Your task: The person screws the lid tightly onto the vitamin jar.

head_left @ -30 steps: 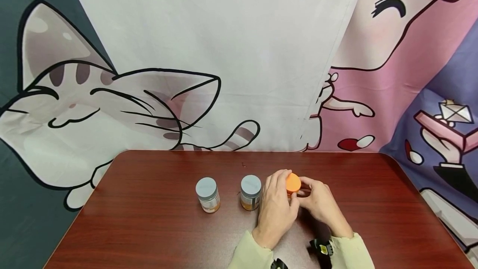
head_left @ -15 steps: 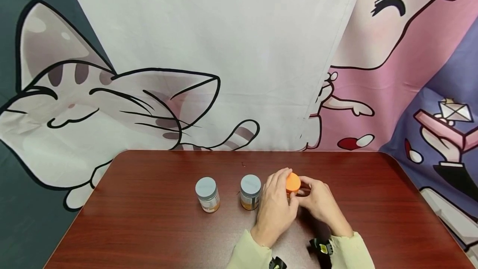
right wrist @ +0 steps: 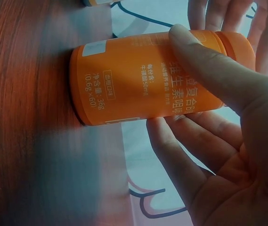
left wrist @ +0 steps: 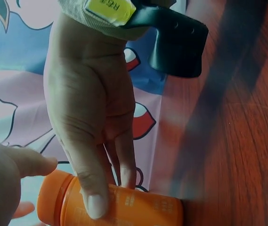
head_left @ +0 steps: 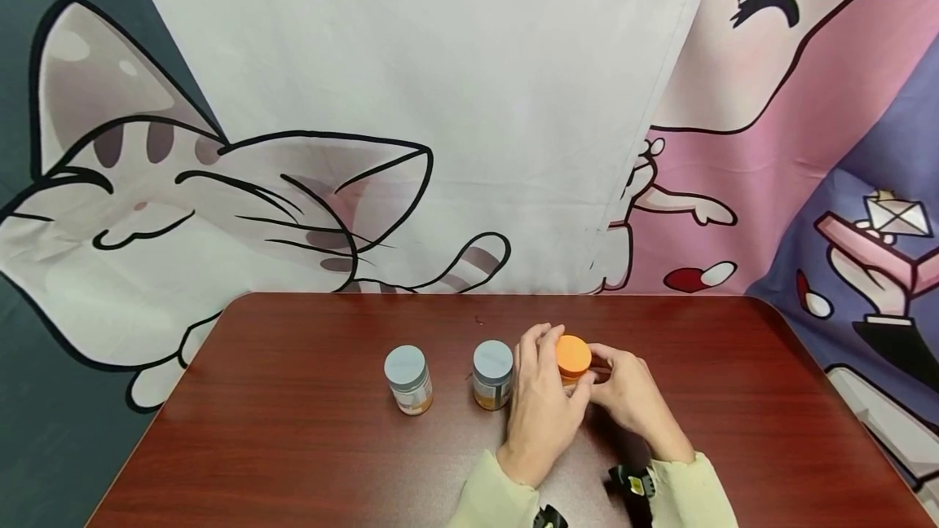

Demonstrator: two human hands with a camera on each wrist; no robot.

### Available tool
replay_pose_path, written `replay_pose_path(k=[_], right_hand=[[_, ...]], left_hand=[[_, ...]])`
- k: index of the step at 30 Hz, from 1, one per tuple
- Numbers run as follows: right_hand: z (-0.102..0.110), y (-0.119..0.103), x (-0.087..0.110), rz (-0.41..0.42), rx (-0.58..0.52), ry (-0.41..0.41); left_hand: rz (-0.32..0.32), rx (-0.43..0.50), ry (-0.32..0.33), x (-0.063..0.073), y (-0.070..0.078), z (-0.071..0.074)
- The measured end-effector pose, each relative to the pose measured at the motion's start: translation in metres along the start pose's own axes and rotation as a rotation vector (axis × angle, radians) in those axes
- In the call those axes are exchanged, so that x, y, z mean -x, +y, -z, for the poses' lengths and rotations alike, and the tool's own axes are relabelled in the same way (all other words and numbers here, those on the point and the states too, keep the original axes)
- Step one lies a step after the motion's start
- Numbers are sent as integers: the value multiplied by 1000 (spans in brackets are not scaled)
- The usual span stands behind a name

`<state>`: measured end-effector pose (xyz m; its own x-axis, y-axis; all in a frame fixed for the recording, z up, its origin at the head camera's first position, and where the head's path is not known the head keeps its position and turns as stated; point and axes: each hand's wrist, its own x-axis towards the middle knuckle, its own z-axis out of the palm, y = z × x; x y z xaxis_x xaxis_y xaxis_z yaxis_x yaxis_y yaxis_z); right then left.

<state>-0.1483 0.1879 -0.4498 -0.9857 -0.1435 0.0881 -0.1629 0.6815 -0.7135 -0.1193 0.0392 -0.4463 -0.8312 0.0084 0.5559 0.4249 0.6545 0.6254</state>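
An orange bottle with white lettering and an orange cap stands upright on the brown table. My right hand grips the bottle's body, thumb on one side and fingers on the other. Around the cap is my left hand, its fingers mostly straight along the far-left side and its thumb in front. In the left wrist view, a fingertip of the left hand lies right at the cap's edge.
Two clear bottles with grey-blue lids stand left of the hands: the near one, close to the left hand, and the farther one. A cartoon-printed cloth hangs behind the table's back edge.
The left hand's fingers have loosened and shifted left off the cap, so more of its top shows. The right hand and the two lidded bottles stay in place.
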Motion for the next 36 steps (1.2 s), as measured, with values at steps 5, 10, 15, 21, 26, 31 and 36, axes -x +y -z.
replay_pose_path(k=[5,10,15,21,26,31,36], right_hand=[[0,0,0,-14,-7,-4],[0,0,0,-16,-1,-5],[1,1,0,-1,8,2],[-1,1,0,-8,-15,-5],[-1,1,1,-21,-44,-11],[-2,1,1,-33,-77,-10],[-2,2,0,-31,-96,-12]], left_hand=[[39,-20,17,1,3,-1],[56,-27,13,2,3,-3],[37,-22,27,1,0,-4],[8,-33,21,0,-2,-2],[-17,-40,1,-1,-2,0],[-25,-51,-31,-2,-2,1],[-34,-61,-34,-2,-3,1]])
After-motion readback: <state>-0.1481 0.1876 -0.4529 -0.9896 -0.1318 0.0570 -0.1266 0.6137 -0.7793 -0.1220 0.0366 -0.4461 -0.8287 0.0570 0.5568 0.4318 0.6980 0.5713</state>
